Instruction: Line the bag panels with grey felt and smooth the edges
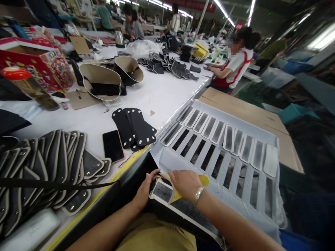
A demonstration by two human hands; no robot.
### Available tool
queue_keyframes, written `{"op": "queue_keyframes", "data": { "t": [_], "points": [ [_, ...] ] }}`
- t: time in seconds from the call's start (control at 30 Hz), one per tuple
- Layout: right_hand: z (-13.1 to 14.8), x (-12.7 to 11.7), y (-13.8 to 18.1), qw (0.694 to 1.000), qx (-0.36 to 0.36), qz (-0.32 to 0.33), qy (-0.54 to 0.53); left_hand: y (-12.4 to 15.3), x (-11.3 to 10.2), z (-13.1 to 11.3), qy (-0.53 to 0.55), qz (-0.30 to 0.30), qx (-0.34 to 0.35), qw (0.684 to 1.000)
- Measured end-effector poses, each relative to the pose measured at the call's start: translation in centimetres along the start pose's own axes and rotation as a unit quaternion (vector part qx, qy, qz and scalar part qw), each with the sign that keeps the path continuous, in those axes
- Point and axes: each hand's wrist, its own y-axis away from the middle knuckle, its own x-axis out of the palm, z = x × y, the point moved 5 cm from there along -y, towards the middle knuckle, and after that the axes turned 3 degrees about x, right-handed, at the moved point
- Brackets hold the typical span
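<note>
In front of my body lies a long dark grey panel with a pale raised edge (192, 211), its near end running off toward the lower right. My left hand (143, 191) grips the panel's far left corner, thumb and fingers closed at the rim. My right hand (186, 184) is closed over a thin yellow piece (176, 197) lying against the panel, and one rounded end sticks out beyond the wrist. The fingertips of this hand are partly hidden. Beside the panel is a rack-like tray (167, 157) with rows of similar pale-edged grey strips (201, 122).
On the white table (162, 94) are stacked dark pieces with pale edges (57, 157), a phone (113, 145), black shaped pieces (134, 127) and curved shells (101, 80). A bottle (31, 87) stands by a red box (34, 59). A co-worker (232, 66) sits farther along.
</note>
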Motion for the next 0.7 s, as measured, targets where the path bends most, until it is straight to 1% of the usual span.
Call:
{"op": "queue_keyframes", "data": {
  "t": [0.2, 0.33, 0.43, 0.53, 0.6, 0.7],
  "points": [
    [1.7, -0.7, -2.2, 0.999, -0.031, 0.013, -0.024, 0.0, -0.1, 0.4, 0.035, -0.042, -0.048, 0.997],
    [2.6, -1.1, -3.3, 0.997, -0.08, 0.02, -0.008, -0.3, -0.2, 0.8, 0.068, -0.071, -0.068, 0.993],
    [3.1, -1.3, -3.9, 0.993, -0.118, 0.023, 0.001, -0.5, -0.2, 1.2, 0.111, -0.094, -0.087, 0.986],
    [3.4, -1.3, -4.3, 0.991, -0.133, 0.02, -0.002, -0.7, 0.0, 1.5, 0.16, -0.096, -0.113, 0.976],
    [3.6, -1.4, -4.5, 0.99, -0.143, 0.011, -0.004, -0.6, -0.1, 1.7, 0.179, -0.117, -0.125, 0.969],
    [3.9, -1.4, -4.6, 0.987, -0.163, 0.003, 0.0, -0.4, -0.2, 1.6, 0.192, -0.165, -0.129, 0.959]
  ]
}}
